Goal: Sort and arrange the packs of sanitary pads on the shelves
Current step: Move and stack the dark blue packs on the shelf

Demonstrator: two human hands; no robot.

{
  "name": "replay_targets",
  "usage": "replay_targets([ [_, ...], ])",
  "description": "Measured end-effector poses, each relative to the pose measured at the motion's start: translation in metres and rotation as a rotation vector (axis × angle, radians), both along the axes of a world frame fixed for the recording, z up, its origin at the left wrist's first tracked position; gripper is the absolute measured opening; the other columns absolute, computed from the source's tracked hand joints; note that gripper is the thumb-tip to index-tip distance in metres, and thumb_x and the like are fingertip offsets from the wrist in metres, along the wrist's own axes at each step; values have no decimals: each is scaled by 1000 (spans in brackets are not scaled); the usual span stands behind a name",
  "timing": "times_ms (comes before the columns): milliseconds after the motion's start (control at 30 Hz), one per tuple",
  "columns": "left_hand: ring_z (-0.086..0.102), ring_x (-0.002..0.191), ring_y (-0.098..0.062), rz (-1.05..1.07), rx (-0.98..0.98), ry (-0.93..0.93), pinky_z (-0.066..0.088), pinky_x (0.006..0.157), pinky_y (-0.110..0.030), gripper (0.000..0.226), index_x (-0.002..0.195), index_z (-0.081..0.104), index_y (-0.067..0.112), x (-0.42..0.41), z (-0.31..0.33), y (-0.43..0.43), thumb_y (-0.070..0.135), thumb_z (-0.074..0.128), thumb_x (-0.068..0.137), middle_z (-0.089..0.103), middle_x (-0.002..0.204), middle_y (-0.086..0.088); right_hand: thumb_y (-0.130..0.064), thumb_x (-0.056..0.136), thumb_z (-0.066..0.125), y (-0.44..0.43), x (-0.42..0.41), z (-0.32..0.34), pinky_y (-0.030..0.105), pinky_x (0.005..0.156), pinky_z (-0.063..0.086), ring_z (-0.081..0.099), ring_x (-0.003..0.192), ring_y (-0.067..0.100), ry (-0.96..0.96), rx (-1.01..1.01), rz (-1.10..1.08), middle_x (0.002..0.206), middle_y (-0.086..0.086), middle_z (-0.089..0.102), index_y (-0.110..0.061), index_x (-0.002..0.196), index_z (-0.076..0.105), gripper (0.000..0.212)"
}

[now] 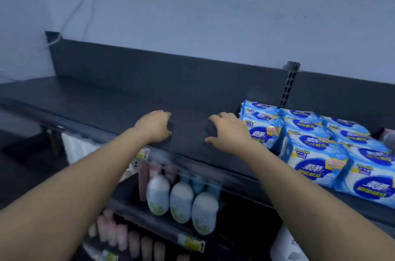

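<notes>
On top shelf (106,98): blue pad packs (314,162) marked "24cm".

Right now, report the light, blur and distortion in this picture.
Head view: dim, bluish light with no strong glare; the dark shelf bends slightly and tilts, as a wide lens would make it; the bottles below it are smeared soft; the blue pad packs look sharper.

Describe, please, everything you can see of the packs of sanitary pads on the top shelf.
The packs of sanitary pads are plastic-wrapped, white and light blue with dark blue ovals and yellow labels. They lie in rows on the right of the dark top shelf, running out of frame. The right hand is beside the leftmost pack; contact cannot be told.
</notes>
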State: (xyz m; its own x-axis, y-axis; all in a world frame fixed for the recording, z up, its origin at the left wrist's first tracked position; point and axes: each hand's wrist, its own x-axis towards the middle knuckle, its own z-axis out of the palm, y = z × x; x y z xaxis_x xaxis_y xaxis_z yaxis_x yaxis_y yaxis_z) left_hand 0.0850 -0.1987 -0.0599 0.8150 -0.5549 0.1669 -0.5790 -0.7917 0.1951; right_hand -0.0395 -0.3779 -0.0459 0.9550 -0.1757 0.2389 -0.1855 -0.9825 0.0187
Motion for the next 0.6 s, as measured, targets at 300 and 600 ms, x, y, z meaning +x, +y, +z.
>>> replay_targets([
  [300, 55, 111, -29, 424, 104, -53, 49, 89, -40, 40, 123, 53, 13, -72, -5, 183, 26, 60, 86, 55, 123, -6, -46, 85, 63, 127, 14, -6, 40, 98, 42, 44, 123, 30, 50, 67, 374, 130, 9, 51, -19, 138, 44, 62],
  [600, 61, 101, -28, 801, 172, 12, 50, 76, -33, 27, 103, 61, 13, -163, -5, 352, 18, 64, 77, 61, 112, -9, -51, 86, 62, 288, 13, -14, 39, 96, 41, 45, 124, 28, 92, 11, 703, 133, 7, 51, -19, 135, 47, 61],
])
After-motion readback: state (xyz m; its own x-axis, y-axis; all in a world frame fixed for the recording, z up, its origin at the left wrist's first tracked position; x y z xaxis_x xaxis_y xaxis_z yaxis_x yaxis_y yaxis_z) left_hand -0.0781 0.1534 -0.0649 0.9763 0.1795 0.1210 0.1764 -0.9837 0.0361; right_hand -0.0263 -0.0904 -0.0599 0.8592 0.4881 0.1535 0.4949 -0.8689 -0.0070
